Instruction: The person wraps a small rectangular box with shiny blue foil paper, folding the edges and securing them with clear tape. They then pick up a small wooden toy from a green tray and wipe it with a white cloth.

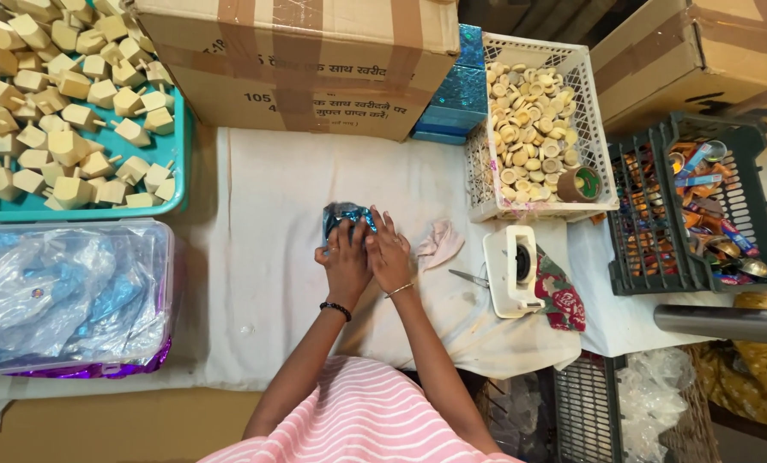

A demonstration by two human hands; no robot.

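Two hands meet at the middle of the table (272,283), which is draped in a white cloth, and both press on a small glittery blue piece (347,214). The left hand (346,261) and the right hand (389,255) lie side by side, fingers spread over the near half of the piece, so each grip is closed onto it rather than hanging free. The piece rests flat on the cloth just beyond the fingertips. Its visible part is wider than deep, so its long axis seems to run left to right across the view, though the hands cover too much to be sure of its full outline or which way it points. Its surface is shiny, teal-blue, crinkled like foil or glitter paper, darker at the centre.

Just right of the hands lies a crumpled pink rag (439,244), then scissors (469,277) and a white tape dispenser (514,270). A white basket (602,184) of pale round wooden caps stands behind these. At far left a teal tray (179,171) carries pale wooden spinning-top shapes, and a clear bin (165,296) in front of it contains plastic bags with blue material. A cardboard box (306,60) sits behind the hands.
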